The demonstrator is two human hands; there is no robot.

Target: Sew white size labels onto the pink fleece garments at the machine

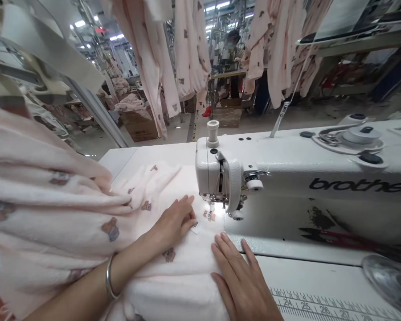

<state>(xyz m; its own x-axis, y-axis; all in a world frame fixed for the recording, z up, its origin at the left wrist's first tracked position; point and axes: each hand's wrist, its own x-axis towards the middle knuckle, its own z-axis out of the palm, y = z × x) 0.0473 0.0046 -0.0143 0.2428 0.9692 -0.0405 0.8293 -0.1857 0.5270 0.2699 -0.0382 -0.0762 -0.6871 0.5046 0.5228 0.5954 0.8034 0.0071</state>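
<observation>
Pale pink plush fabric [194, 263] printed with small bears spreads over the machine bed and heaps up on the left. Its edge runs under the lit needle area of a white sewing machine [287, 156]. My left hand [177, 218] rests on the fabric left of the needle, thumb and fingers pinching a small white label [195, 228] with dark print. Flat on the fabric's right edge lies my right hand [240, 278], fingers stretched toward the needle and holding nothing; its outer side reaches onto the white table.
Red-handled thread snips [341, 238] lie under the machine arm, near a clear round dish [390, 276]. A printed ruler [321, 305] runs along the table's front right. Pink garments [192, 49] hang behind the machine. A cardboard box [138, 127] stands on the floor beyond.
</observation>
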